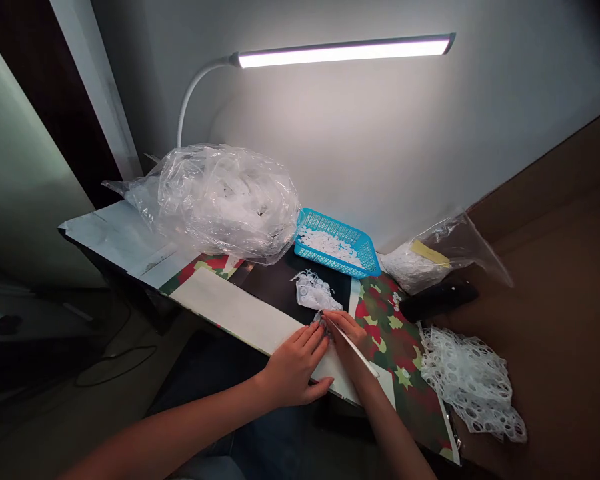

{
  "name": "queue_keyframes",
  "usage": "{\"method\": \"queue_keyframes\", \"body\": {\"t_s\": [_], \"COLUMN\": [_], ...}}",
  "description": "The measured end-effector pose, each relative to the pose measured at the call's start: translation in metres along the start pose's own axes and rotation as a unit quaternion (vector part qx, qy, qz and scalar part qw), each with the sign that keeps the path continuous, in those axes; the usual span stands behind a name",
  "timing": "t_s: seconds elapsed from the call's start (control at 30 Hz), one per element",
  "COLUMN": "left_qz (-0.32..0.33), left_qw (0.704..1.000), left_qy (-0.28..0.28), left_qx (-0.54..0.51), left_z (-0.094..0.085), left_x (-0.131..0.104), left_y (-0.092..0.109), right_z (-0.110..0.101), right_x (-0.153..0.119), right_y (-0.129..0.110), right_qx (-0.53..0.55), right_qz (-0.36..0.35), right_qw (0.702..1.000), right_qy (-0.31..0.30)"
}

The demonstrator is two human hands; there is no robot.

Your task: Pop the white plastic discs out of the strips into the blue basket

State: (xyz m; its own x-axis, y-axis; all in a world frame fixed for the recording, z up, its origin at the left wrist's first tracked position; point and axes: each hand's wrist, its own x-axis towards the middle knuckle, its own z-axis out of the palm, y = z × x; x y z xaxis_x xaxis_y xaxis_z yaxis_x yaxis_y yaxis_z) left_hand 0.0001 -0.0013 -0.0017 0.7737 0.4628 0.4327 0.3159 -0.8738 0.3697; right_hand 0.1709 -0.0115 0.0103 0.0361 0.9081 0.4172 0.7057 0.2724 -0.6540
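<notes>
On the counter (230,303), best to steady the clear piece (321,321) with left hand (295,365) laid flat, unclenched, guiding lightly with right hand (354,327) clamped on the white stick (355,351).

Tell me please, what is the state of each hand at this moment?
Left hand: open, thumb spread apart, fingertips resting at the clear plastic piece.
Right hand: closed, holding the slim white tool.

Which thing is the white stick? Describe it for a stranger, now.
Start at the long lit lamp and drop to the table, where the left hand and right hand are close together. The white stick slants from there down and right. It is slim and straight, unlike the lumpy white pile ahead.
</notes>
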Motion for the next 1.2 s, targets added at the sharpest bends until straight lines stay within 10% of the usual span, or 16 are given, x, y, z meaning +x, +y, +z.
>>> {"method": "queue_keyframes", "body": {"t_s": [1.2], "left_qz": [-0.013], "left_qw": [1.0], "left_qy": [0.005], "left_qx": [0.016], "left_z": [-0.001], "left_x": [-0.002], "left_y": [0.001], "right_z": [-0.005], "right_x": [0.008], "right_y": [-0.013], "right_qx": [0.001], "right_qz": [-0.007], "right_qw": [1.0], "right_qy": [-0.012]}}
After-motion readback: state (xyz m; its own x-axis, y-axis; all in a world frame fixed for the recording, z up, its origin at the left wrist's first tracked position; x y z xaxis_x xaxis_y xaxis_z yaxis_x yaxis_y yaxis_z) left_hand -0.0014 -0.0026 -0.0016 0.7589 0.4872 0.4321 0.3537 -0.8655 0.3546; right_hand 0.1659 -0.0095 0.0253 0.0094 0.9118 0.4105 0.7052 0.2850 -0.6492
